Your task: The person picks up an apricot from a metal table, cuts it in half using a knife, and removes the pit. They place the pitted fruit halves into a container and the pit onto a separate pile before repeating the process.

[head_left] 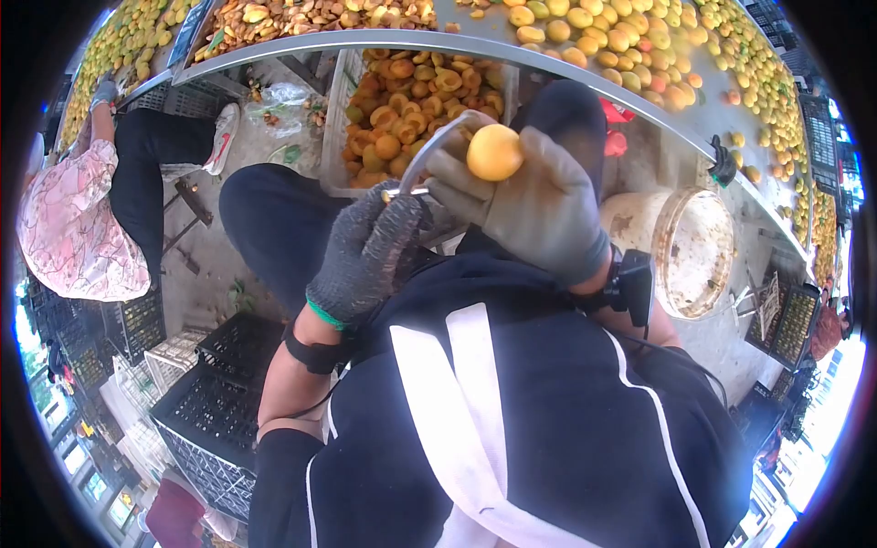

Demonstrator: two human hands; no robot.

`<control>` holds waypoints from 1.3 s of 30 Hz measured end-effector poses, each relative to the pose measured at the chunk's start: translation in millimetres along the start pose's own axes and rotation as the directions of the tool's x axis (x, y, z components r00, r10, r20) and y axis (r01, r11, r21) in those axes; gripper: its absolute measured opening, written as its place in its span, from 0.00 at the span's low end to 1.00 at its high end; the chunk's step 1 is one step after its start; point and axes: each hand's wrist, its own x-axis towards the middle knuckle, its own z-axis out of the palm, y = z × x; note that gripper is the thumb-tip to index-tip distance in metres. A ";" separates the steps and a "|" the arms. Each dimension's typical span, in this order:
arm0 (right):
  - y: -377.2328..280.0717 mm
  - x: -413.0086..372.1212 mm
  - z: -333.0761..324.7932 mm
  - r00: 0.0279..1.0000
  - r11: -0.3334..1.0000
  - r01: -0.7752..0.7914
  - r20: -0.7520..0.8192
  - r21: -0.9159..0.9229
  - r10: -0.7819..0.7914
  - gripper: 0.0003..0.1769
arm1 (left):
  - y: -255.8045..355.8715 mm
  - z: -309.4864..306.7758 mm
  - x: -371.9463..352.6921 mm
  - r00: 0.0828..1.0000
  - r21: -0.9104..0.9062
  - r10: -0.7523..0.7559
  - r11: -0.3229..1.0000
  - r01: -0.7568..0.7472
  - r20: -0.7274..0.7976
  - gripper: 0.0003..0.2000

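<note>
A whole orange-yellow apricot (pixel 494 152) rests against the fingers of my right hand (pixel 539 196), which wears a grey-brown glove; the thumb lies along the fruit's right side. My left hand (pixel 370 247), in a dark knit glove with a green cuff, is closed round the handle of a curved metal blade (pixel 429 155). The blade arches up just left of the apricot, its far end near the fruit's upper left. Beyond my hands, a pale crate (pixel 336 137) between my knees holds many cut apricot halves.
A metal-edged table (pixel 365 38) carries apricots and cut pieces. A white bucket (pixel 671 242) stands at right, black crates (pixel 215 402) at lower left. At left sits another person (pixel 87 228) in a pink patterned top, a gloved hand at the table.
</note>
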 end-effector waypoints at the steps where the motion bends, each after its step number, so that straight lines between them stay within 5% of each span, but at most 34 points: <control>1: -2.1 0.9 -2.1 0.996 0.989 -0.056 -0.062 0.137 0.065 0.26 | 6.4 -2.8 -1.1 0.996 -0.113 -0.091 0.989 0.091 0.005 0.14; 2: -2.4 1.0 -4.4 0.997 0.982 -0.056 -0.047 0.181 0.066 0.27 | 9.9 -4.4 -1.5 0.983 -0.224 -0.182 0.957 0.182 0.019 0.14; 9: 0.7 1.4 -14.4 0.995 0.993 -0.023 0.095 0.119 0.012 0.27 | 11.6 -3.1 -3.7 0.979 -0.186 -0.205 0.962 0.200 -0.008 0.13; 12: 2.6 -0.8 -11.2 0.986 0.994 0.087 0.148 -0.068 -0.077 0.25 | 9.2 -2.3 -2.6 0.981 -0.100 -0.193 0.976 0.194 0.014 0.11; 14: 4.8 -5.3 -5.8 0.976 0.789 0.215 0.159 -0.576 -0.150 0.25 | 6.5 -3.5 -0.3 0.989 0.351 0.077 0.929 -0.118 0.129 0.10; 17: 3.5 -9.1 -0.1 0.988 0.807 0.152 0.110 -0.571 -0.108 0.26 | 8.1 1.8 -0.8 0.954 0.457 0.235 0.839 -0.295 0.184 0.10; 24: 2.9 -9.9 -3.2 0.975 0.792 0.178 0.212 -0.584 -0.063 0.23 | 11.2 -7.3 -5.2 0.959 0.593 0.116 0.764 -0.252 0.258 0.12; 32: 3.5 -13.8 14.3 0.976 0.776 0.188 0.199 -0.601 -0.082 0.22 | 4.9 4.5 -2.2 0.921 0.522 0.324 0.759 -0.389 0.215 0.14; 39: 2.1 -14.0 7.5 0.961 0.705 0.226 0.273 -0.672 -0.047 0.22 | -4.5 0.7 -3.8 0.933 0.621 0.275 0.696 -0.361 0.233 0.17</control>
